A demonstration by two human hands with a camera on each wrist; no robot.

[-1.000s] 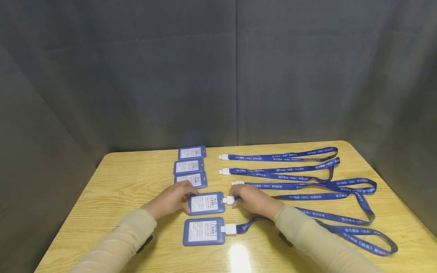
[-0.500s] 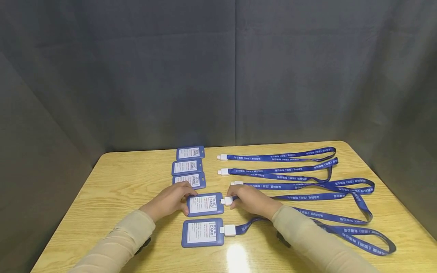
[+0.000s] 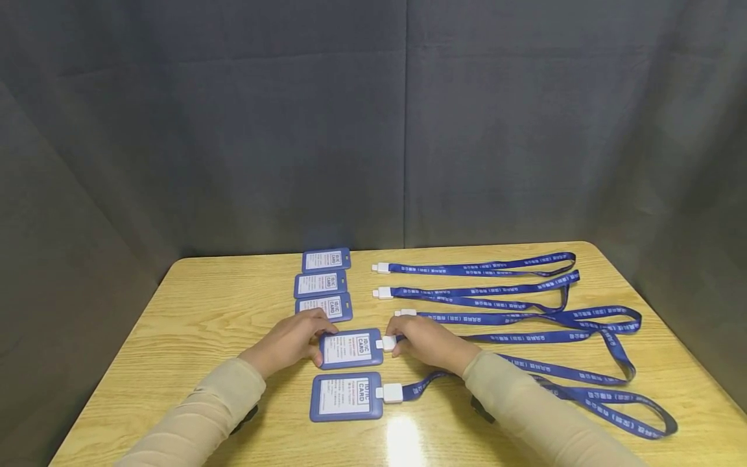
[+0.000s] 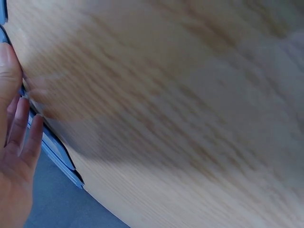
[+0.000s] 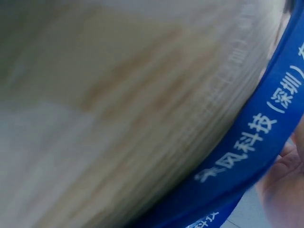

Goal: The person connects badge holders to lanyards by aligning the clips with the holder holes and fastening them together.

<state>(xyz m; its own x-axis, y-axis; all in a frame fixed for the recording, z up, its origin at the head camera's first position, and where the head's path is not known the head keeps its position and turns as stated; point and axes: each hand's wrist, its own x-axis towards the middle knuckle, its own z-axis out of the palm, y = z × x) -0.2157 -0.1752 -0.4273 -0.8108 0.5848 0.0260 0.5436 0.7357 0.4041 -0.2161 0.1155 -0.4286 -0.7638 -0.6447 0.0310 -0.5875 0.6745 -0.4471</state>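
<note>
In the head view my left hand (image 3: 292, 342) grips the left edge of a blue ID card holder (image 3: 350, 349) with thumb and fingers. My right hand (image 3: 432, 340) pinches the white clip (image 3: 388, 344) of a blue printed lanyard (image 3: 525, 338). The clip's narrow tip meets the slot end of the holder; whether it has gone through cannot be seen. Just in front lies another card holder (image 3: 346, 397), with a white clip (image 3: 393, 393) at its slot. In the left wrist view, the left hand (image 4: 16, 161) shows at the left edge; lanyard strap (image 5: 251, 142) crosses the right wrist view.
Behind the left hand several card holders (image 3: 327, 260) lie in a column on the wooden table (image 3: 222, 305). Several lanyards (image 3: 484, 267) stretch across the right side, their white clips (image 3: 383, 293) facing left. Dark grey curtain (image 3: 292, 143) surrounds the table's back and sides.
The white clip in my right hand has come slightly left, closer against the card holder. My left hand keeps its grip on the holder with little movement.
</note>
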